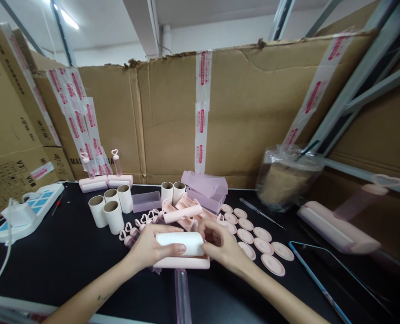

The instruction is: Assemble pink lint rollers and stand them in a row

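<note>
A lint roller with a pink holder [186,263] and a clear purple handle [182,292] is in front of me, handle toward me. Its white roll [181,243] lies in the holder. My left hand [149,247] grips the roller's left end, thumb across the roll. My right hand [222,243] is closed at the right end, fingertips pinching there; whether they hold a small part is hidden. Just behind are loose pink holder parts [182,214]. Flat pink discs [245,236] lie right of my right hand. Heart-ended handles [128,229] lie left of my left hand.
White paper rolls [114,217] stand at left, near two assembled lint rollers [120,180]. Purple covers [206,189] are stacked behind. At right are a bagged drink cup [287,180], tweezers [260,211], a large lint roller [338,225] and a phone [334,279]. A power strip [31,213] lies far left.
</note>
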`<state>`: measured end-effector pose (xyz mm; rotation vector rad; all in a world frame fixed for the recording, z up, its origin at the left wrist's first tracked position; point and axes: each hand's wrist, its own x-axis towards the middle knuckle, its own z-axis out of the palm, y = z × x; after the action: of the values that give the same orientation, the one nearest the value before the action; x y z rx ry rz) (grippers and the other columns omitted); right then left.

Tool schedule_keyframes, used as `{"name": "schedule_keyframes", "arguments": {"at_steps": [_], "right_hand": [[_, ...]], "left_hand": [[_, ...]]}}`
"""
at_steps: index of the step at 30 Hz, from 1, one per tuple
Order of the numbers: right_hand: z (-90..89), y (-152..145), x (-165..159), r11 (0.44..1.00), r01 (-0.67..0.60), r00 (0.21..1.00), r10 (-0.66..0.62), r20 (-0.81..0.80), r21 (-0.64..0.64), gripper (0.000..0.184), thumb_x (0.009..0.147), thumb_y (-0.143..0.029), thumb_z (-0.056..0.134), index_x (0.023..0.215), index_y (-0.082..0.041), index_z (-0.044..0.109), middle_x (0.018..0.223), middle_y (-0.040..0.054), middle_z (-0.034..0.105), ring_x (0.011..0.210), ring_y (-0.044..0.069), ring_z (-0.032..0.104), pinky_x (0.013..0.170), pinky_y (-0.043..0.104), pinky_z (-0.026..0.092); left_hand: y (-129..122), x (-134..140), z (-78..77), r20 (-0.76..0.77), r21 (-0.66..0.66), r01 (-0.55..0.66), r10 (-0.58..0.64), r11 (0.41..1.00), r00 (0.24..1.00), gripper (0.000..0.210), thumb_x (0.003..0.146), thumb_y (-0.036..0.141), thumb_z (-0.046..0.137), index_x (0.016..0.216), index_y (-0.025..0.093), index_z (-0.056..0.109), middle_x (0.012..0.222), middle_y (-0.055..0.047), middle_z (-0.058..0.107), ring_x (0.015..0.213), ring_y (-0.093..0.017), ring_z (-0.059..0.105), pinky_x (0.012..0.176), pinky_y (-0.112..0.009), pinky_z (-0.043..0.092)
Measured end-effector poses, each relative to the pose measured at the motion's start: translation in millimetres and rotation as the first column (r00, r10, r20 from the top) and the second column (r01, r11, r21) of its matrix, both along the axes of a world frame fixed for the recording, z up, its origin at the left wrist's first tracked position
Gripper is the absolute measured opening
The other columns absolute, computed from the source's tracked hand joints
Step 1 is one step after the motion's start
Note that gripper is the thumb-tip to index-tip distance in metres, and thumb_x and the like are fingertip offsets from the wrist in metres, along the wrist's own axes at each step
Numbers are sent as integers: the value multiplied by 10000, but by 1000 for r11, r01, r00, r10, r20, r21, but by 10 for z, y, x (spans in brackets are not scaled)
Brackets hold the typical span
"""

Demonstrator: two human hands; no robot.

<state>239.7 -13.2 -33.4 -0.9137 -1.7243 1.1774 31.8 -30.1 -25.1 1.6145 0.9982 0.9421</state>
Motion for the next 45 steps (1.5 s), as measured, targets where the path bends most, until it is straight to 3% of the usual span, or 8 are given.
{"name": "schedule_keyframes", "arguments": {"at_steps": [5, 11, 20, 28, 33, 39, 42, 45], "right_hand": [[35, -36, -9, 999, 17, 1000, -18, -17, -27, 169, 533, -91, 475, 651, -203, 430, 631, -62, 453, 463, 62, 418, 394, 173, 312], [76, -90, -33, 997, 32, 995, -38, -89, -66, 172, 651, -152, 478, 786, -231, 408, 735, -60, 471, 444, 57, 433, 389, 185, 380], [109, -76, -21, 999, 20, 995, -15, -101, 47, 157, 514, -102, 429, 635, -203, 418, 632, -55, 420, 530, 77, 367, 433, 186, 272], [79, -89, -45, 999, 47, 990, -45, -136, 15, 164, 599, -114, 471, 705, -221, 408, 618, -70, 473, 442, 66, 420, 407, 192, 333], [21, -95, -51, 999, -27, 980, 34, -194, 43, 209, 620, -91, 519, 718, -228, 394, 605, -80, 469, 434, 59, 406, 397, 182, 312], [47, -112, -93, 1000, 18, 983, -18, -184, -4, 229, 747, -240, 582, 957, -227, 492, 715, -36, 523, 611, 114, 522, 532, 231, 434], [38, -103, -115, 996, 5, 995, -14, -104, -87, 237, 787, -353, 553, 959, -189, 556, 702, -12, 555, 573, 126, 537, 557, 272, 461], [70, -113, -98, 995, 89, 995, -92, -45, -47, 225, 778, -364, 544, 890, -177, 601, 682, 4, 577, 580, 147, 542, 551, 276, 450]], "left_hand": [[-5, 5, 19, 87, 36, -73, 70, 997, 994, 414, 643, 323, 755, 974, 78, 711, 953, -124, 711, 846, -245, 641, 696, -261, 495], [-56, 21, 69, 208, 37, -113, 103, 993, 973, 349, 663, 299, 746, 964, 123, 720, 985, -95, 714, 875, -235, 650, 732, -252, 505], [-82, 59, 59, 216, 11, -100, 96, 995, 972, 365, 640, 293, 764, 956, 114, 721, 979, -100, 715, 891, -253, 650, 760, -281, 521], [-100, 86, 21, 344, -115, -108, 142, 987, 928, 407, 640, 313, 769, 997, 129, 704, 988, -93, 692, 846, -222, 636, 665, -254, 534], [-128, 95, 67, 358, -152, -145, 191, 978, 914, 456, 659, 352, 749, 1040, 112, 674, 843, -75, 672, 608, -151, 611, 518, -242, 528], [-102, 45, 153, 432, -116, -219, 248, 969, 867, 467, 681, 348, 735, 1093, 161, 615, 963, -56, 639, 722, -156, 612, 643, -259, 534], [-66, -15, 206, 489, -155, -236, 282, 959, 826, 435, 704, 366, 715, 1071, 155, 614, 954, -55, 652, 768, -153, 609, 686, -226, 493], [-40, -75, 253, 534, -149, -289, 323, 946, 781, 406, 696, 394, 712, 1013, 154, 630, 923, -44, 661, 796, -151, 601, 673, -194, 460]]}}
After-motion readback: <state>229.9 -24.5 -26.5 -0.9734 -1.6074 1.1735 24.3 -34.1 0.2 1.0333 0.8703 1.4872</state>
